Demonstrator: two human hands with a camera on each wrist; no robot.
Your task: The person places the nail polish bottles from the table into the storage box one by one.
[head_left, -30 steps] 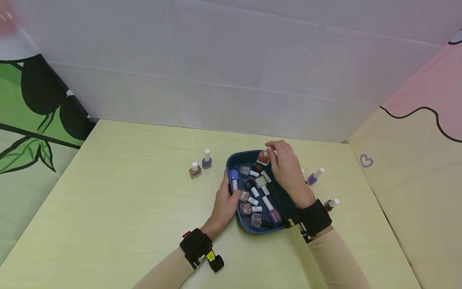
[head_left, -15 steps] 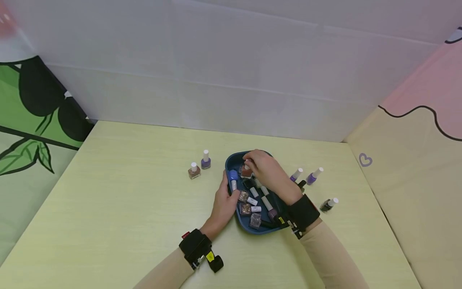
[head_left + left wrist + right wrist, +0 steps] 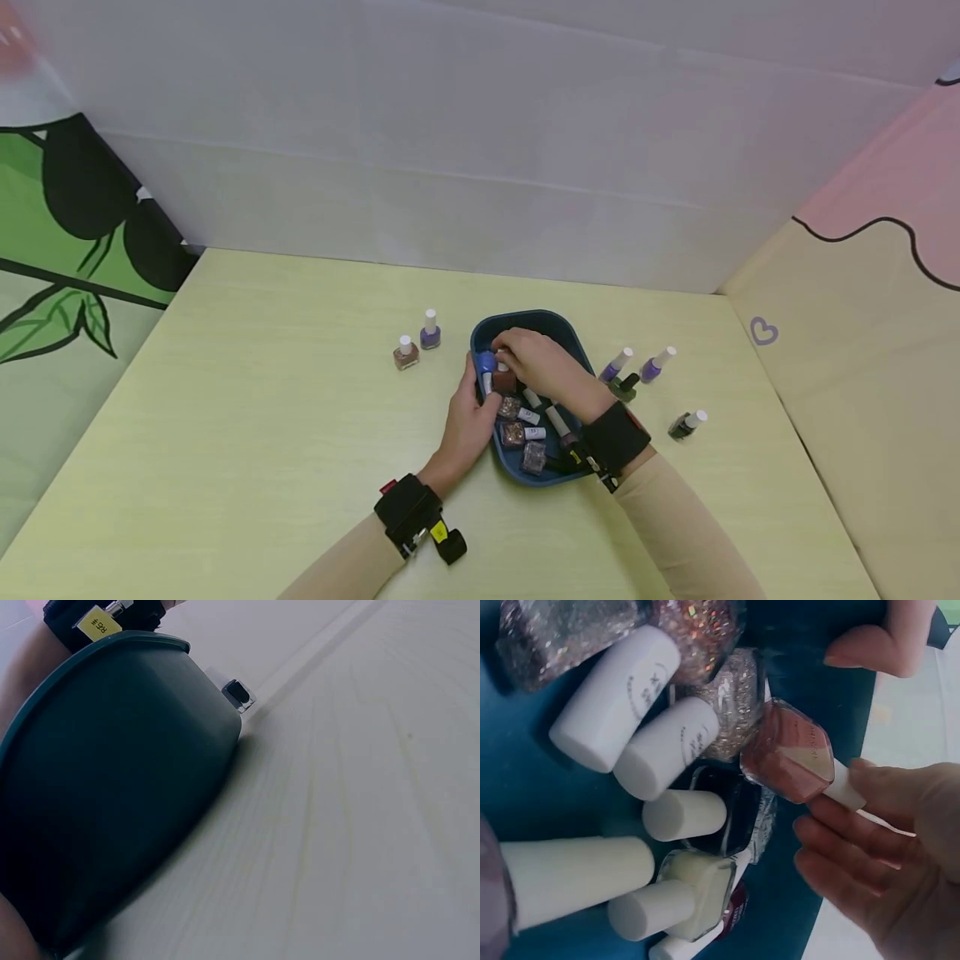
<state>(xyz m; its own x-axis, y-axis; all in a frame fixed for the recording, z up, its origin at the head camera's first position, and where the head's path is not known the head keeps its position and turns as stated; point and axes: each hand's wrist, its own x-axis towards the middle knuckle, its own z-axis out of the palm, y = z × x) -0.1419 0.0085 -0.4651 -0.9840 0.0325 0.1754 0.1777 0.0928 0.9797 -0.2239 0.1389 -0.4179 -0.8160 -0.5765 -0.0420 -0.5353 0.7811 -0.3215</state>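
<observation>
My left hand [image 3: 462, 429] holds the left side of a dark blue plastic basket [image 3: 564, 330], its thumb over the rim. Inside the basket, my right hand [image 3: 551, 367] pinches the white cap of a reddish-brown nail polish bottle [image 3: 791, 754]. That bottle is at the basket's left side, near a blue nail polish bottle [image 3: 487, 362]. Several more bottles lie there, among them a glitter one [image 3: 697, 634], a cream one [image 3: 705, 889] and a black one [image 3: 724, 814]. My right hand hides part of the contents in the head view. The left wrist view shows the basket's outer wall [image 3: 120, 765].
On the table [image 3: 247, 417], a brown bottle [image 3: 406, 355] and a purple bottle [image 3: 430, 335] stand left of the basket. To its right are two purple bottles, a green bottle [image 3: 623, 388] with a black cap and a dark bottle [image 3: 684, 427]. A pale wall [image 3: 450, 208] rises behind.
My right hand has moved left and nearer within the basket, carrying the reddish-brown nail polish bottle from the far end to the left side. My left hand stays on the rim.
</observation>
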